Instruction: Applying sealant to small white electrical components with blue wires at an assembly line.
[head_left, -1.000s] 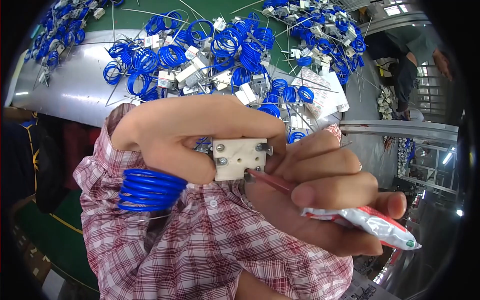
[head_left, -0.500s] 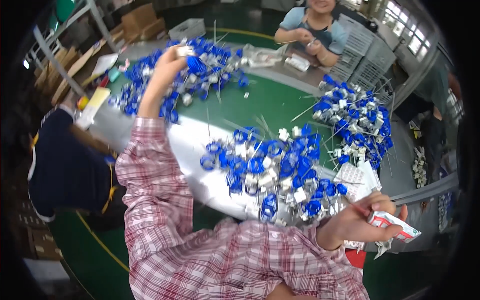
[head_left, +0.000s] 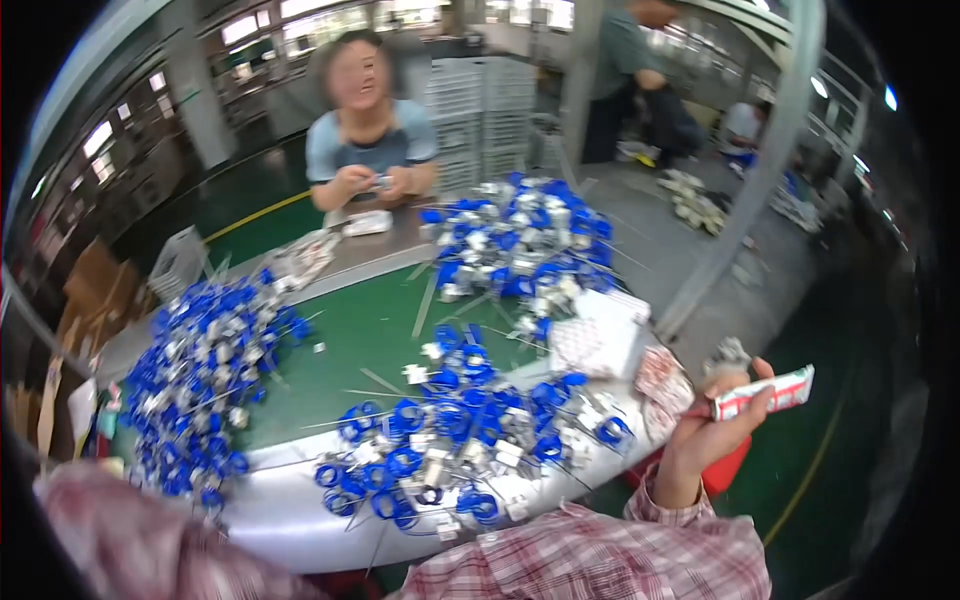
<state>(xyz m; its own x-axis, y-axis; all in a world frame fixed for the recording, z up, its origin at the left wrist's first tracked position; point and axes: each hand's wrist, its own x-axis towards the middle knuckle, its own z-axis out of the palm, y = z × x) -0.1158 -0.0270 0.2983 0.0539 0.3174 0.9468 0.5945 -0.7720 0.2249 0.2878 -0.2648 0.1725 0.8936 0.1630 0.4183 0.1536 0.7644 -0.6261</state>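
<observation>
My right hand [head_left: 708,438] is held beyond the right edge of the table, fingers closed round a white soft tube with red and green marks [head_left: 785,393]. The tube's flat end points to the right. Of my left arm only a blurred plaid sleeve [head_left: 150,535] shows at the lower left; the hand is out of view. Between the arms lies a loose heap of blue wire coils with white connectors [head_left: 410,455]. A similar heap [head_left: 200,370] spreads along the left, above my left sleeve.
Another heap of blue coils [head_left: 530,240] is at the far right, by white sheets [head_left: 600,335] and a red-patterned bag [head_left: 662,385]. A person [head_left: 370,150] handles a small piece across the table [head_left: 345,390]. A metal post [head_left: 750,180] and a red bucket [head_left: 728,465] stand right.
The view has swung to the right. My left hand, earlier holding a white piece over the left heap, has left the picture. My right hand still grips the tube, now tilted upward.
</observation>
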